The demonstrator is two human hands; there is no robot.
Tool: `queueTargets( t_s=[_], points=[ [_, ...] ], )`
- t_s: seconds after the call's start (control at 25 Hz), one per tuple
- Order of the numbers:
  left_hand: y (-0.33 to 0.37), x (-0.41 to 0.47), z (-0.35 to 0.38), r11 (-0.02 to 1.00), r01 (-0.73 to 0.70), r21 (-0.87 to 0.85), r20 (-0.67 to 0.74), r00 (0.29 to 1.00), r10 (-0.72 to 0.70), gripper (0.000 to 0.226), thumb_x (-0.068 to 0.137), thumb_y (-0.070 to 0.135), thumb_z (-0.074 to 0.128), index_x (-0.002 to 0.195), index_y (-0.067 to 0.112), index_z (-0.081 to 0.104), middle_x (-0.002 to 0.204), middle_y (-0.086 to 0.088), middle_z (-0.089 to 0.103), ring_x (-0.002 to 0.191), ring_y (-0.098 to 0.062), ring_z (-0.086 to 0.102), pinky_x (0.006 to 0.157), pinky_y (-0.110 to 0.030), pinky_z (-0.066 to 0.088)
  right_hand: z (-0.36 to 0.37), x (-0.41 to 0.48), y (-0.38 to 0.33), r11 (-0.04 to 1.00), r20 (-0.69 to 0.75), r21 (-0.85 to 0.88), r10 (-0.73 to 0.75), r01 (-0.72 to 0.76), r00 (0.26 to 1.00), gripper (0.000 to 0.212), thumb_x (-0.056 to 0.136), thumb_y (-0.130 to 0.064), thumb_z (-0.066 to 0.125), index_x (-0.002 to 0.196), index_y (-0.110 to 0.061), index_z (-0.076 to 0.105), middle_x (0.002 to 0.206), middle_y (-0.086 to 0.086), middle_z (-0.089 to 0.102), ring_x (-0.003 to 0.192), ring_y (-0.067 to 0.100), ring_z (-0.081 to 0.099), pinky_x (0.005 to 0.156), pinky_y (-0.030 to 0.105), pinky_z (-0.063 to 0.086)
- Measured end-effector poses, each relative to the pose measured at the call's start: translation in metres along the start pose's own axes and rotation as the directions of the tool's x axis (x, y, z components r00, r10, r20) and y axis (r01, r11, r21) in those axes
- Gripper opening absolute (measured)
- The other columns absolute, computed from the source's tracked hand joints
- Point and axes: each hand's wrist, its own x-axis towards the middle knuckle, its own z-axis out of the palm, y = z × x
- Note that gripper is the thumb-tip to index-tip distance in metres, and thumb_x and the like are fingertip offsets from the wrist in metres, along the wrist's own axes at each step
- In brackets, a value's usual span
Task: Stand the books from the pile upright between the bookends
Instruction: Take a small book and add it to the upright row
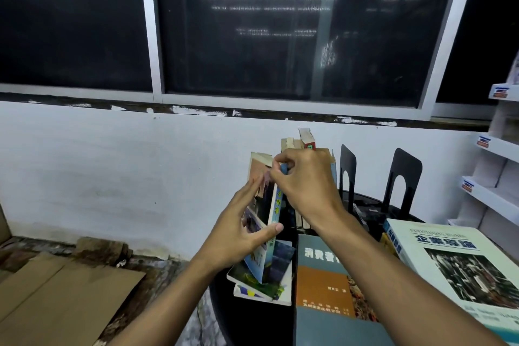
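Toward the back of the dark round tabletop (252,323), a thin paperback (273,202) stands tilted, its top leaning left, held between two hands. Its lower end comes down over a small stack of paperbacks (269,286) that lies flat at the left edge; whether it touches them I cannot tell. The right hand (303,182) pinches the paperback's top corner with curled fingers and thumb. The left hand (241,230) lies with straight fingers flat against the front cover, and its thumb presses on the spine lower down.

Just behind the right hand, a few books (289,143) already stand upright, a red-spined book (307,139) rising above them. Right of them, near the back right edge, stand two black bookends (347,171), the second bookend (404,177) a little apart from the first.

At the front middle lies a grey and orange book (323,284), flat, partly under the right forearm. A large pale green book (449,255) lies flat at the right edge, on top of others.

Beyond the table, flattened cardboard (56,289) covers the floor on the left, and white shelves (494,199) stand on the right below a dark window (280,22).
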Motion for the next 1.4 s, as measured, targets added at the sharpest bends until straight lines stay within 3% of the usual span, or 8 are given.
queueTargets(
  t_s=[0.36,0.52,0.64,0.76,0.92,1.12,1.24,1.4],
  points=[
    [-0.010,-0.019,0.017,0.999,0.037,-0.005,-0.146,0.989,-0.037,0.077,0.087,0.046,0.076,0.152,0.048,0.035,0.154,0.029,0.038,0.140,0.011,0.036,0.111,-0.037,0.047,0.009,-0.015,-0.001,1.000,0.078,0.012,0.017,-0.018,0.997,0.039,0.091,-0.020,0.074,0.129,-0.013,0.067,0.102,0.004,0.074,0.064,-0.003,0.054,0.061,-0.004,0.036],
    [-0.009,-0.017,0.018,0.999,0.034,0.021,-0.139,0.990,-0.030,0.078,0.084,0.054,0.073,0.151,0.051,0.034,0.156,0.027,0.035,0.144,0.006,0.033,0.110,-0.038,0.048,0.005,-0.019,-0.004,1.000,0.035,0.008,0.030,-0.030,0.999,0.039,0.094,-0.016,0.069,0.133,-0.010,0.065,0.111,0.007,0.074,0.082,0.003,0.059,0.067,-0.007,0.035],
    [-0.001,-0.010,0.021,1.000,0.011,-0.006,-0.110,0.994,-0.011,0.075,0.084,0.056,0.072,0.149,0.057,0.033,0.157,0.028,0.033,0.146,0.004,0.030,0.112,-0.039,0.046,-0.007,-0.018,-0.006,1.000,-0.015,-0.002,0.030,-0.030,0.999,0.038,0.092,-0.012,0.071,0.130,-0.009,0.067,0.101,-0.001,0.074,0.079,-0.009,0.055,0.067,-0.009,0.033],
    [0.011,0.002,0.027,0.999,-0.023,-0.032,-0.089,0.996,0.021,0.066,0.088,0.057,0.065,0.146,0.061,0.034,0.157,0.028,0.033,0.144,0.002,0.034,0.111,-0.032,0.043,-0.033,-0.008,0.000,0.998,-0.058,-0.057,0.030,-0.033,0.998,0.035,0.090,-0.012,0.071,0.124,-0.012,0.071,0.097,-0.001,0.075,0.073,-0.001,0.059,0.066,-0.001,0.041],
    [0.027,0.031,0.040,0.995,-0.028,-0.097,-0.063,0.998,0.022,0.058,0.093,0.047,0.063,0.145,0.059,0.039,0.154,0.030,0.037,0.136,0.000,0.046,0.092,-0.014,0.051,-0.074,0.002,0.014,0.986,-0.116,-0.154,0.052,-0.070,0.992,0.032,0.089,-0.016,0.074,0.120,-0.010,0.073,0.101,0.003,0.075,0.077,0.009,0.060,0.074,0.010,0.051],
    [0.033,0.079,0.060,0.991,-0.100,0.090,-0.071,0.992,0.106,0.062,0.093,0.041,0.068,0.149,0.047,0.041,0.159,0.014,0.037,0.147,-0.004,0.033,0.118,-0.037,0.036,-0.110,0.013,0.038,0.947,-0.148,-0.290,0.094,-0.135,0.984,0.031,0.087,-0.015,0.074,0.117,-0.009,0.074,0.101,0.008,0.076,0.084,0.019,0.064,0.073,0.017,0.053],
    [0.036,0.109,0.073,0.973,-0.107,0.203,-0.050,0.992,0.119,0.065,0.093,0.040,0.070,0.151,0.040,0.041,0.163,0.009,0.031,0.151,-0.010,0.024,0.123,-0.047,0.027,-0.122,0.017,0.051,0.930,-0.169,-0.331,0.108,-0.159,0.980,0.031,0.088,-0.019,0.074,0.118,-0.010,0.073,0.106,0.007,0.075,0.091,0.022,0.065,0.081,0.039,0.058],
    [0.027,0.144,0.091,0.891,-0.094,0.445,-0.041,0.991,0.125,0.064,0.091,0.037,0.071,0.148,0.042,0.044,0.168,0.011,0.015,0.156,-0.014,-0.003,0.123,-0.063,-0.002,-0.133,0.021,0.064,0.909,-0.162,-0.374,0.132,-0.185,0.978,0.037,0.088,-0.022,0.075,0.124,-0.012,0.071,0.115,0.008,0.072,0.099,0.025,0.065,0.085,0.038,0.057]
  ],
)
